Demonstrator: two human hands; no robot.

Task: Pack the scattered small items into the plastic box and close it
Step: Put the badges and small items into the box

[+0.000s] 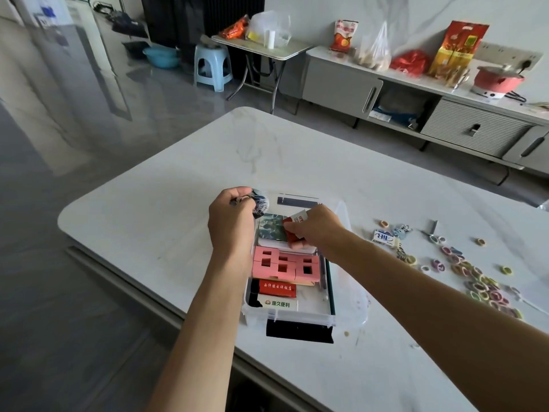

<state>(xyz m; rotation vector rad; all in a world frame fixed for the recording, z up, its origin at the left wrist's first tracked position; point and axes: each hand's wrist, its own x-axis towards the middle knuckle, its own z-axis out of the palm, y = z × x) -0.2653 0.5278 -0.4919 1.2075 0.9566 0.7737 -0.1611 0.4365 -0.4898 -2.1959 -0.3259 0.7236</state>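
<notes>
A person's right hand (319, 227) pinches a small red-and-white packet (297, 220) over the far end of a clear plastic box (297, 319), while the left hand (231, 221) curls its fingers round a round badge (261, 205) with a dark picture at the box's far left corner. The open box stands near the front edge of a white marble table (178, 233). It holds a green picture card (271, 230) under the packet, pink blocks (285, 266) with square holes across its middle, and a red packet (277, 288) and a white card (277, 304) with green print at the near end. A clear lid (356, 292) lies just beside the right wall, and a black flat thing (298, 333) sticks out below the front wall. To the right, well apart from the box, coloured hair ties (475, 281) lie scattered on the table, with a blue-and-white packet (384, 237) near them. Beyond the table stand a blue stool (212, 66), a folding table (261, 49) and a sideboard (341, 81) bearing snack bags.
</notes>
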